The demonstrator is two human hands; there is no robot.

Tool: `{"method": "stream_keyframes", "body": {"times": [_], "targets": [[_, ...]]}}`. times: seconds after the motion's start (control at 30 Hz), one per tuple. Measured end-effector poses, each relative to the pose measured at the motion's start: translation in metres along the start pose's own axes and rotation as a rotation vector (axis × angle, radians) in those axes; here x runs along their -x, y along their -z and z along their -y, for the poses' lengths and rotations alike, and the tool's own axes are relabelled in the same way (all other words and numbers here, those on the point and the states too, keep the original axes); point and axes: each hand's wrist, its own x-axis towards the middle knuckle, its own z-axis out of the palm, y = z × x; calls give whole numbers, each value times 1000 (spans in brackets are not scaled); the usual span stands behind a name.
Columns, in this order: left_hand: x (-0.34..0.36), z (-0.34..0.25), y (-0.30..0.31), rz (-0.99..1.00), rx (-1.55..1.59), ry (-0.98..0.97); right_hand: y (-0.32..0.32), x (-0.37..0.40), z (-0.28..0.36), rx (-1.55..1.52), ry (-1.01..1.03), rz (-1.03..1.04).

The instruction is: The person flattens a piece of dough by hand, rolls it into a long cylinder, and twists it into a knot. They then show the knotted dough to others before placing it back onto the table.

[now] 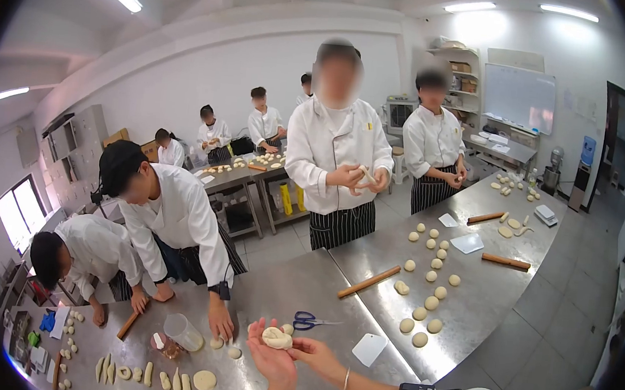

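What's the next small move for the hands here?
I'd probably have the right hand gently tuck or press the edge of the coiled dough: its fingers are already beside that edge, and the left hand supports the piece from below. Can't tell whether it's sealed.

The premises are presenting as a teaching or commercial bakery kitchen. Stainless-steel worktables (335, 275) are carrying dough balls (432, 303), shaped dough pieces (177, 384) and wooden rolling pins (369, 282). Several people (340, 145) are wearing white chef's jackets and striped aprons (341, 227). A stand mixer (553, 170) is standing near the far wall, and a whiteboard (518, 98) is hanging there.
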Motion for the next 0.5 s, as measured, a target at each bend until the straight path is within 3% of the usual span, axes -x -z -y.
{"method": "stream_keyframes", "body": {"times": [0.5], "targets": [[1, -5, -5, -11, -1, 7, -4, 1, -1, 6, -28, -17]]}}
